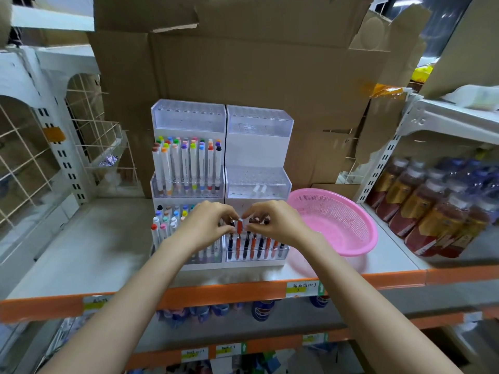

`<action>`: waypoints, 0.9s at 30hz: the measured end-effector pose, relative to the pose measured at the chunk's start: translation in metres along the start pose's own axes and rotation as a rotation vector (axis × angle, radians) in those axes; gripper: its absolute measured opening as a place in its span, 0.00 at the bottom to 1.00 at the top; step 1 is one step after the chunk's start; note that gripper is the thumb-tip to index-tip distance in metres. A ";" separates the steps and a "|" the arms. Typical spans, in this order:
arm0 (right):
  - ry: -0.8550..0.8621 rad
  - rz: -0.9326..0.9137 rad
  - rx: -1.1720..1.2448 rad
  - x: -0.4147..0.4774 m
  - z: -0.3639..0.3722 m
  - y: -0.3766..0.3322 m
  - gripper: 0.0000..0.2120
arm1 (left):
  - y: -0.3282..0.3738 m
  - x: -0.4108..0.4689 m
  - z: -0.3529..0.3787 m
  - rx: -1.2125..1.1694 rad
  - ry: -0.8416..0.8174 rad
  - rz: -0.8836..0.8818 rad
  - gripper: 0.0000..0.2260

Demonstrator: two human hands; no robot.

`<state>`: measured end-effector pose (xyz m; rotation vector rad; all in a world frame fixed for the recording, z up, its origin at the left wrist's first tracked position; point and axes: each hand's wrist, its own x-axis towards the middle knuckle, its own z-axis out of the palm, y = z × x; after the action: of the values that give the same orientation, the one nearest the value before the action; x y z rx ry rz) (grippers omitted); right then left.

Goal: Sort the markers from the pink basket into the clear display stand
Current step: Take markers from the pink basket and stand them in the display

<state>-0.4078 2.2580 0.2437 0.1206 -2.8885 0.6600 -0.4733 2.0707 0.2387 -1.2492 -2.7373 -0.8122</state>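
The clear display stand (258, 125) rises in tiers on the shelf. Its left half holds several white markers with coloured caps (186, 163). The lower right tier carries a row of orange and black markers (256, 245). My left hand (208, 225) and my right hand (272, 221) meet above that row. Both pinch the top of one orange marker (239, 228) standing in its slot. The pink basket (339, 225) lies to the right of the stand, tilted toward me, and shows no markers inside.
Cardboard boxes (243, 63) fill the space behind the stand. Packs of bottles (432, 211) sit on the shelf at the right. A wire rack (89, 125) stands at the left. The shelf's orange front edge (229, 292) carries price labels.
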 end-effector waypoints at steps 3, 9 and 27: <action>-0.003 -0.009 -0.021 0.001 0.001 -0.006 0.10 | -0.002 -0.001 -0.001 0.004 0.005 -0.005 0.12; -0.024 -0.023 -0.054 0.002 0.004 -0.014 0.12 | -0.008 -0.007 -0.005 -0.022 0.040 -0.007 0.12; 0.097 -0.158 -0.193 0.029 0.050 -0.067 0.09 | -0.074 -0.072 -0.041 -0.064 0.374 -0.250 0.02</action>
<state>-0.4358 2.1745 0.2336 0.2793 -2.7936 0.3472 -0.4852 1.9611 0.2242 -0.6792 -2.5993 -1.0392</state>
